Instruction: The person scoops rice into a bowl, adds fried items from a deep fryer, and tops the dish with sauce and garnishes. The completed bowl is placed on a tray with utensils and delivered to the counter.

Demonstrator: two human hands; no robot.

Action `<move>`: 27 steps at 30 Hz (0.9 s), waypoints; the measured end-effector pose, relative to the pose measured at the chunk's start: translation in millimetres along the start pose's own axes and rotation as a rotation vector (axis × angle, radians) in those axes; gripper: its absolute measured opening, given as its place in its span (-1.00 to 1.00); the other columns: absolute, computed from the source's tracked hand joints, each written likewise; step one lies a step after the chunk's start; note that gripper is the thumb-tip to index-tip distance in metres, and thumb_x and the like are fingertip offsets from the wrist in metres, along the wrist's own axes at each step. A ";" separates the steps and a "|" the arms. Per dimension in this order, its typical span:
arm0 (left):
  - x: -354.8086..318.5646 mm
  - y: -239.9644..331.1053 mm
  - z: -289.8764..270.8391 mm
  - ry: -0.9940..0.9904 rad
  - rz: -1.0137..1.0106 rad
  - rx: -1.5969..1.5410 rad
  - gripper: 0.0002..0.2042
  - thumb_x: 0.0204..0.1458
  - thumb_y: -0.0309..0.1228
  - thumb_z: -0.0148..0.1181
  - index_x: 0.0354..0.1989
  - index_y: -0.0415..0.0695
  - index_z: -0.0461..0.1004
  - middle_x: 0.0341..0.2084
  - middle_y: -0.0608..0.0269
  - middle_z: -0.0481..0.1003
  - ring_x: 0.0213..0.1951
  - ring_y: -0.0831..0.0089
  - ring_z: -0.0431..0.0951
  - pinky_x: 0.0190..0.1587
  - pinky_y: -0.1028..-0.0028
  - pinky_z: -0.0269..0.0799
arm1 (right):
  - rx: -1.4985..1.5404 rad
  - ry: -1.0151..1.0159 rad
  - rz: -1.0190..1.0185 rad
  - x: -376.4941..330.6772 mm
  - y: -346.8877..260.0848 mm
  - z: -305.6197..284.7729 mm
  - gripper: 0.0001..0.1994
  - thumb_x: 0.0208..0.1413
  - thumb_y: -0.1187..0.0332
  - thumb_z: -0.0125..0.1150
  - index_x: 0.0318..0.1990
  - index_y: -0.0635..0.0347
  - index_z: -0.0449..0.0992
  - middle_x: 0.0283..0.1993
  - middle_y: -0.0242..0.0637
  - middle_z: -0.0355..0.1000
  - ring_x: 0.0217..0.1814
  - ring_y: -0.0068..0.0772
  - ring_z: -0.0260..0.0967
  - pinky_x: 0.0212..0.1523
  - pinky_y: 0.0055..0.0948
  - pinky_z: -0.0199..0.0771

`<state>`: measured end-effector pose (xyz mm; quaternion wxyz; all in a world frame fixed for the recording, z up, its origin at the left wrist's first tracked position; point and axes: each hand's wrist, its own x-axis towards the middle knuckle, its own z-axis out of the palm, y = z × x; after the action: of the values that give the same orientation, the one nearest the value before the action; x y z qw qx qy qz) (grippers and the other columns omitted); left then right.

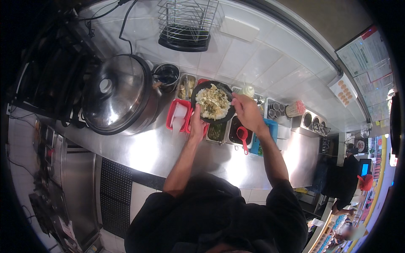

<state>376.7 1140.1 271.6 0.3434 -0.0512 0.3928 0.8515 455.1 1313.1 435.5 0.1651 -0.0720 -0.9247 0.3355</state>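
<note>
Black bowl [213,102], heaped with rice and pale toppings, sits raised over the row of steel ingredient pans [217,130] at the back of the counter [160,152]. The left hand [196,125] holds it from below, its grip closed on the near rim with the thumb up against the side, the forearm stretching straight forward from a black sleeve. The right hand [248,111] hovers at the bowl's right edge, fingers curled shut around a squeeze bottle [247,90] with a pale cap, wrist bent so the bottle tips toward the food. A red ladle [243,137] rests in a dark sauce pan just under that wrist. To the left stand a red container [179,114] and a large cooker with a steel lid [114,93].
</note>
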 end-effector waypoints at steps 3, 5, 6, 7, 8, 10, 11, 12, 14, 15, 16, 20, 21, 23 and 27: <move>-12.3 -5.6 -13.7 0.002 0.034 -0.013 -0.30 0.32 0.19 -0.08 0.40 -0.15 0.22 0.28 0.19 0.38 0.23 0.35 0.45 0.19 0.27 0.37 | 0.065 0.039 0.112 9.9 16.8 8.1 -0.73 0.30 0.37 0.05 -0.06 0.44 0.54 -0.24 0.14 0.53 -0.11 0.24 0.49 -0.08 -0.04 0.48; -34.6 -1.1 -18.0 0.004 0.025 0.015 -0.28 0.32 0.18 -0.07 0.43 -0.16 0.19 0.33 0.17 0.33 0.29 0.32 0.39 0.27 0.25 0.32 | -0.058 -0.006 0.154 16.5 40.7 20.0 -0.73 0.30 0.36 0.04 -0.13 0.45 0.54 -0.24 0.14 0.54 -0.11 0.21 0.51 -0.09 -0.03 0.49; -54.5 10.6 -14.1 0.004 -0.045 0.011 -0.32 0.36 0.12 -0.10 0.43 -0.19 0.17 0.33 0.17 0.32 0.32 0.34 0.35 0.35 0.27 0.23 | -0.117 -0.027 0.179 17.9 57.1 30.3 -0.73 0.30 0.35 0.04 -0.16 0.45 0.54 -0.24 0.13 0.54 -0.10 0.20 0.52 -0.10 -0.02 0.50; -69.9 13.3 -14.2 0.013 -0.003 0.012 -0.33 0.37 0.10 -0.12 0.42 -0.21 0.18 0.32 0.17 0.33 0.32 0.33 0.35 0.36 0.28 0.22 | -0.214 -0.081 0.174 18.6 75.9 45.5 -0.73 0.30 0.34 0.04 -0.19 0.45 0.54 -0.24 0.14 0.54 -0.10 0.19 0.53 -0.10 -0.02 0.50; -83.3 13.0 -15.0 0.017 0.034 0.014 -0.35 0.39 0.08 -0.14 0.42 -0.22 0.19 0.32 0.18 0.34 0.32 0.33 0.36 0.37 0.29 0.22 | -0.315 -0.131 0.174 16.6 100.6 64.0 -0.73 0.29 0.34 0.05 -0.21 0.44 0.54 -0.24 0.15 0.54 -0.10 0.18 0.54 -0.10 -0.01 0.51; -110.6 10.5 -23.2 0.046 0.025 0.014 -0.37 0.40 0.06 -0.17 0.42 -0.21 0.18 0.33 0.18 0.32 0.33 0.32 0.32 0.39 0.28 0.18 | -0.451 -0.237 0.190 13.2 137.9 97.7 -0.73 0.27 0.32 0.07 -0.23 0.42 0.55 -0.24 0.15 0.54 -0.13 0.17 0.54 -0.11 0.01 0.51; -124.6 10.8 -32.2 0.068 -0.023 0.011 -0.37 0.40 0.06 -0.17 0.43 -0.19 0.17 0.35 0.19 0.30 0.35 0.31 0.29 0.40 0.27 0.15 | -0.488 -0.292 0.207 11.0 152.0 114.1 -0.73 0.26 0.31 0.08 -0.23 0.41 0.56 -0.25 0.15 0.53 -0.16 0.18 0.53 -0.11 0.03 0.51; -138.7 13.3 -38.7 0.063 -0.030 0.001 -0.38 0.40 0.05 -0.18 0.43 -0.19 0.18 0.34 0.18 0.31 0.35 0.30 0.29 0.39 0.27 0.16 | -0.522 -0.349 0.221 10.9 157.7 124.5 -0.72 0.24 0.29 0.10 -0.22 0.40 0.57 -0.26 0.15 0.52 -0.19 0.18 0.52 -0.12 0.04 0.51; -166.0 19.8 -47.5 0.069 -0.033 -0.040 -0.37 0.39 0.06 -0.17 0.41 -0.20 0.19 0.31 0.15 0.33 0.32 0.28 0.32 0.38 0.24 0.18 | -0.476 -0.297 0.276 12.4 152.9 136.2 -0.72 0.22 0.25 0.14 -0.23 0.36 0.59 -0.20 0.12 0.52 -0.17 0.18 0.51 -0.09 0.05 0.51; -180.3 27.0 -49.0 0.102 -0.073 -0.050 -0.34 0.37 0.11 -0.15 0.40 -0.20 0.20 0.31 0.14 0.34 0.30 0.25 0.34 0.37 0.21 0.19 | -0.449 -0.271 0.308 13.3 148.1 142.2 -0.71 0.21 0.24 0.15 -0.23 0.34 0.60 -0.17 0.11 0.52 -0.16 0.18 0.50 -0.07 0.06 0.51; -191.5 31.9 -53.6 0.153 -0.090 -0.026 -0.33 0.36 0.12 -0.13 0.40 -0.20 0.21 0.30 0.13 0.35 0.30 0.23 0.34 0.37 0.20 0.20 | -0.512 -0.174 0.223 21.1 133.7 145.7 -0.69 0.21 0.20 0.16 -0.23 0.33 0.61 -0.14 0.11 0.52 -0.12 0.17 0.49 -0.05 0.06 0.51; -218.8 32.0 -87.6 0.177 -0.072 -0.089 -0.29 0.31 0.18 -0.07 0.38 -0.19 0.23 0.24 0.11 0.38 0.27 0.18 0.37 0.33 0.13 0.27 | -0.469 -0.041 0.091 58.5 87.0 164.7 -0.64 0.21 0.09 0.19 -0.22 0.27 0.64 -0.03 0.07 0.52 0.04 0.16 0.47 0.03 0.06 0.50; -222.7 39.0 -83.9 0.209 -0.029 -0.058 -0.31 0.33 0.16 -0.11 0.36 -0.22 0.25 0.24 0.10 0.39 0.26 0.21 0.38 0.33 0.16 0.27 | -0.385 -0.070 0.111 73.2 79.3 175.0 -0.63 0.21 0.07 0.19 -0.22 0.25 0.65 -0.01 0.06 0.52 0.07 0.16 0.46 0.05 0.06 0.50; -223.2 55.6 -72.8 0.252 0.048 0.018 -0.32 0.38 0.12 -0.21 0.34 -0.28 0.28 0.23 0.08 0.41 0.25 0.26 0.41 0.33 0.24 0.27 | -0.365 -0.079 0.133 98.3 86.8 210.2 -0.63 0.18 0.08 0.23 -0.24 0.28 0.65 -0.07 0.08 0.55 0.01 0.14 0.50 0.00 0.05 0.53; -225.3 63.8 -72.9 0.303 0.119 -0.033 -0.32 0.37 0.11 -0.19 0.38 -0.28 0.22 0.29 0.06 0.34 0.31 0.19 0.34 0.36 0.17 0.23 | -0.380 -0.150 0.307 123.5 70.5 259.8 -0.58 0.15 0.03 0.27 -0.22 0.30 0.67 -0.12 0.08 0.58 0.02 0.10 0.54 0.05 0.00 0.54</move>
<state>494.4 937.0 342.5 0.2282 -0.1614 0.4285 0.8592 249.3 1242.1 234.7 0.0266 -0.2160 -0.9590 0.1813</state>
